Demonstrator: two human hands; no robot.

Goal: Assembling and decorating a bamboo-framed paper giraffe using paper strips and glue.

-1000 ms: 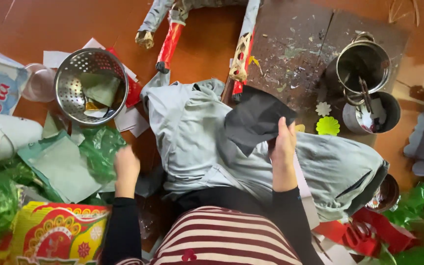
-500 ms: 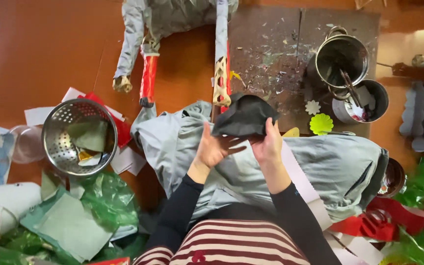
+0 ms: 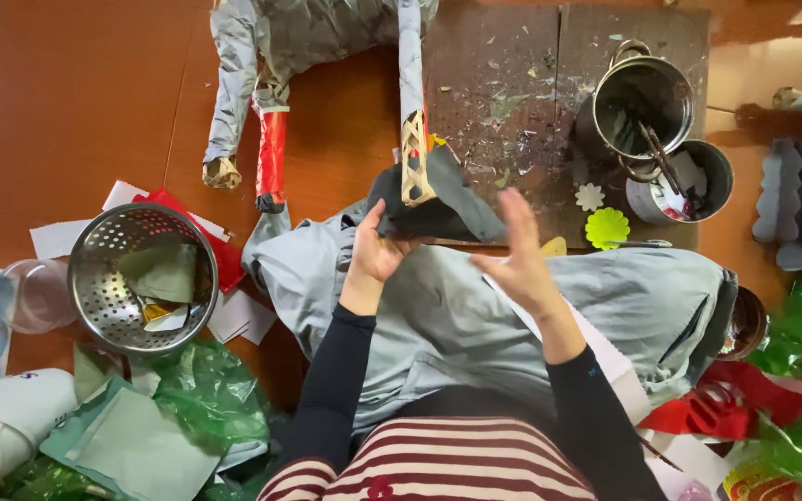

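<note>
Head view: dark grey paper piece sits mid-frame, over a light grey jacket spread on the person's lap, just below a paint-flecked board. Upper middle of the piece is covered by a woven-tipped leg of a grey paper figure; figure's top is cut off by the frame edge. Left hand pinches the piece's left edge, fingers curled; thumb side hidden behind the paper, so can't tell how much it grips. Right hand is open wide, fingers spread, holding nothing, just beside the piece's right edge; touching or not, can't tell.

Further out: metal colander w/ paper scraps at left, on red and white sheets. Green plastic wrap below it. Two metal pots at upper right w/ tools inside, contents hard to make out. Small white paper flower and lime paper flower near them. Red ribbon at lower right, partly under the jacket.
</note>
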